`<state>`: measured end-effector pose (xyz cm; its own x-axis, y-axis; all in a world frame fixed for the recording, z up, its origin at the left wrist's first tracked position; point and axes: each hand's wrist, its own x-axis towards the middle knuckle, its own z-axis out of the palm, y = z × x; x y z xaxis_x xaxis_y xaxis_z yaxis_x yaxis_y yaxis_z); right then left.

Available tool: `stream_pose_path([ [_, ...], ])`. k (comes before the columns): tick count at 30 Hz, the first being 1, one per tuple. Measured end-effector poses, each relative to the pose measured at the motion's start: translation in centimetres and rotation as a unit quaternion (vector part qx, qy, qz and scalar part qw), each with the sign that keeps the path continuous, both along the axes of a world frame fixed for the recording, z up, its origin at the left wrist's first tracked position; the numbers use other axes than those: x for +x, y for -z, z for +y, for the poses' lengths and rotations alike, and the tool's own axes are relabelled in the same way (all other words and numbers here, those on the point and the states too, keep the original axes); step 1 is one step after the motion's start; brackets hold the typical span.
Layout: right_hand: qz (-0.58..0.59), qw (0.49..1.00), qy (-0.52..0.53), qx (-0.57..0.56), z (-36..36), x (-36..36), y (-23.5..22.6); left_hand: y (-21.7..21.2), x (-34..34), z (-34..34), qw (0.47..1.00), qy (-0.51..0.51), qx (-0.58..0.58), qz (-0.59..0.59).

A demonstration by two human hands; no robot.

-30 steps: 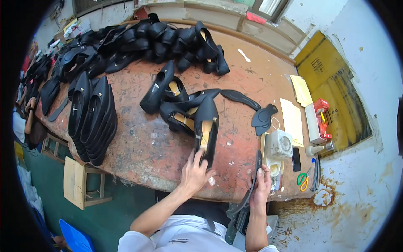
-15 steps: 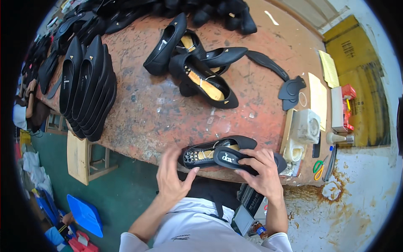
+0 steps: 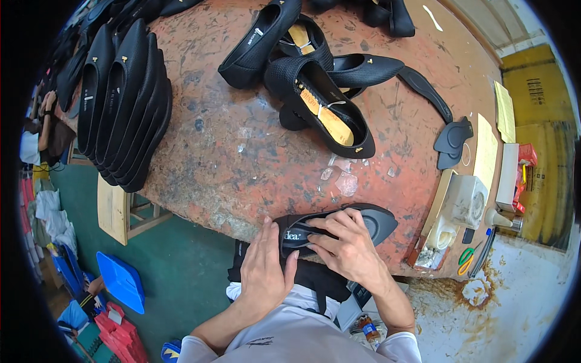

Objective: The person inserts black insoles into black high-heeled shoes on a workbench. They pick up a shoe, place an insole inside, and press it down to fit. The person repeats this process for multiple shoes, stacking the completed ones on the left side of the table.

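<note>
Black shoe [image 3: 357, 222] now lower at table edge [image 3: 242, 218]; left hand [image 3: 264, 269] flat against it, right hand [image 3: 342, 245] grip pressing insole

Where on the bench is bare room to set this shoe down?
Bare bench top lies between the row of shoes standing on edge at left and the heap of loose shoes. The right edge by the white box and scissors is crowded.

Bare tabletop [image 3: 242, 151] lies open ahead of both hands; a shoe row [image 3: 124, 100] blocks left, a shoe pile [image 3: 315, 78] behind, boxes [image 3: 466, 199] right.
</note>
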<state>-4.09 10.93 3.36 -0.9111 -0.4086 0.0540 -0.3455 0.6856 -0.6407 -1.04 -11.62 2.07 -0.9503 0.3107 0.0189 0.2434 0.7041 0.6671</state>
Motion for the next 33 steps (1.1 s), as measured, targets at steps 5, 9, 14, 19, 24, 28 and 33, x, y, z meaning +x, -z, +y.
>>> stream_pose_path([
  [5, 0.007, 0.999, -0.01, 0.038, -0.3, -0.2, 0.5, -1.8, -1.0, 0.9, 0.992, 0.053, -0.106, -0.052],
  [9, 0.009, 0.999, -0.015, 0.047, -0.5, -0.1, 0.5, -2.0, -1.9, 2.0, 0.988, 0.057, -0.132, -0.063],
  [14, -0.009, 0.985, 0.102, 0.141, -0.6, 0.3, -2.3, -1.6, -2.0, 2.9, 0.98, 0.064, -0.182, -0.055],
  [19, -0.05, 0.924, 0.283, 0.251, 0.3, 1.2, -2.0, -1.5, -1.7, 2.8, 0.976, 0.07, -0.203, -0.039],
  [24, -0.054, 0.923, 0.28, 0.257, 0.0, 1.1, -0.8, -1.6, -2.0, 2.7, 0.978, 0.08, -0.187, -0.037],
  [28, -0.082, 0.934, 0.255, 0.238, 0.8, 0.4, -0.8, -1.9, -3.7, 1.6, 0.977, 0.153, -0.147, 0.001],
  [33, -0.092, 0.951, 0.248, 0.158, 2.6, -1.8, -2.0, -0.4, -2.6, 2.7, 0.929, 0.343, -0.067, 0.123],
])
